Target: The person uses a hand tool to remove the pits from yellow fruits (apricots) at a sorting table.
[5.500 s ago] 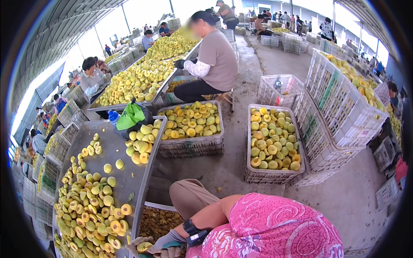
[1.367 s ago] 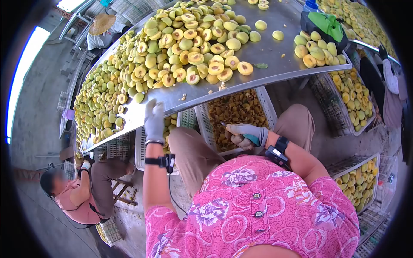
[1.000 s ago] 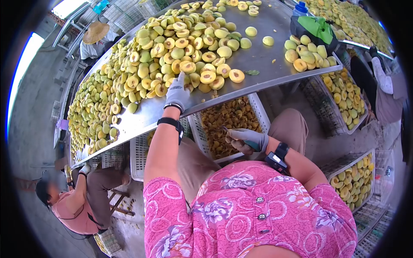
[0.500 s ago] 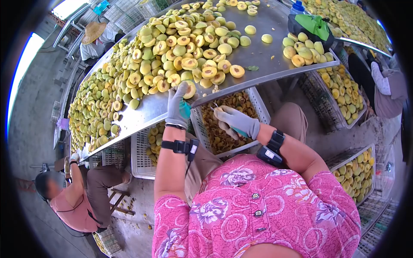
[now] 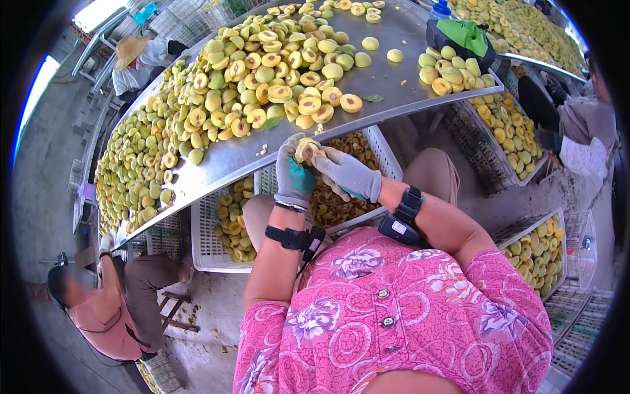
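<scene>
My left hand [image 5: 293, 176], in a grey glove with a teal palm, is closed around a halved yellow peach [image 5: 305, 148], its brownish cut face partly visible. My right hand [image 5: 352, 175], gloved in grey, presses its fingertips against that peach half. A small metal tool showed in its fingers a moment ago; my fingers now mostly hide it. Both hands are just off the edge of the metal table [image 5: 252, 154], above a white basket [image 5: 384, 154] of brown fruit scraps. A heap of peach halves [image 5: 262, 72] lies on the table beyond.
A white basket of peach halves [image 5: 210, 236] stands left of my knees; more fruit baskets [image 5: 502, 134] stand at right. A black bag with green cloth [image 5: 462, 39] sits beside a small fruit pile [image 5: 453, 69]. A person in pink [image 5: 108, 318] sits at left, others farther off.
My left hand has taken a peach half from the table edge and drawn it toward me. My right hand has moved up to meet it. The view has shifted slightly.
</scene>
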Tool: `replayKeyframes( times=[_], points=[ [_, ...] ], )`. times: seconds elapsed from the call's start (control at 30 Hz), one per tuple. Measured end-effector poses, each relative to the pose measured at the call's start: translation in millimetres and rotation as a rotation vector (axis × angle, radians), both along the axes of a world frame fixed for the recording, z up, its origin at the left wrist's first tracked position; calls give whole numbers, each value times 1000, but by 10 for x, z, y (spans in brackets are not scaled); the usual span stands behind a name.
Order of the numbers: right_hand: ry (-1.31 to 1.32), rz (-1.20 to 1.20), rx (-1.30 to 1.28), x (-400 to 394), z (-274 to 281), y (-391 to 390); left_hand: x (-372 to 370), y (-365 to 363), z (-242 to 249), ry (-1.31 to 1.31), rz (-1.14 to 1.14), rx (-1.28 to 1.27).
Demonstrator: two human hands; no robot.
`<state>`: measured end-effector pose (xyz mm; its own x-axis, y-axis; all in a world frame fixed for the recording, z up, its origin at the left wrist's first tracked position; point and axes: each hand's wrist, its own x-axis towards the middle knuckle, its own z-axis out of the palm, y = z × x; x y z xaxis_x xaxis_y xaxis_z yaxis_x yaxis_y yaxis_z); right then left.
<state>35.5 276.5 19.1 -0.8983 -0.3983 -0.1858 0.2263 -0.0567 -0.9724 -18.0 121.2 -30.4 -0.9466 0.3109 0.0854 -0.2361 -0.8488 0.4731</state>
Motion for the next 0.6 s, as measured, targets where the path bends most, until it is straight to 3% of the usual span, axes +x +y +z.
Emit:
replayKeyframes(
  times=[0.07,0.17,0.3,0.37,0.47,0.6],
  points=[
    [1,26,-7,10,-21,1,41,56,-31,108,209,-380],
    [18,29,48,53,22,11,1,73,-72,-12,151,-174],
    [19,38,75,68,-30,12,94,159,6,32,205,-197],
    [12,58,82,74,-44,27,159,171,94,78,247,-394],
    [-51,122,58,84,-34,75,180,205,209,-68,210,-315],
    [-89,185,-17,103,-52,89,186,185,245,-63,64,-204]
  ],
)
